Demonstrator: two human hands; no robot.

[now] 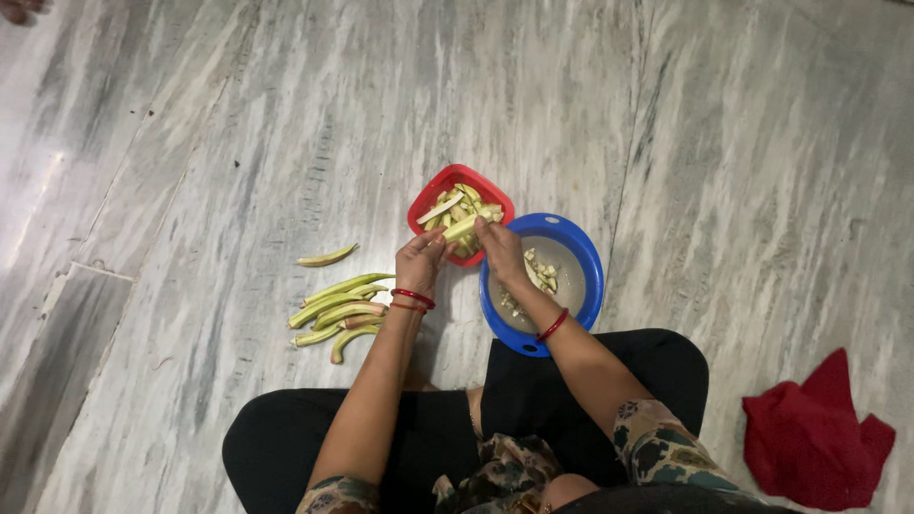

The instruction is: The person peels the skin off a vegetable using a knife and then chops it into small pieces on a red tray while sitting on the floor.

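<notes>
Green pods: we've got both hands, left hand (420,259) & right hand (499,249), pinching one pod (462,227) over the red basket (430,190) (already heaped w/ cut strips), trimmings in the blue bowl (590,262), approx six whole pods (339,309) left on the floor.

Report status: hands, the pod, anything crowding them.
Left hand and right hand both grip one green pod above red bowl. Blue bowl under right wrist. Whole pods lie left, clear.
</notes>
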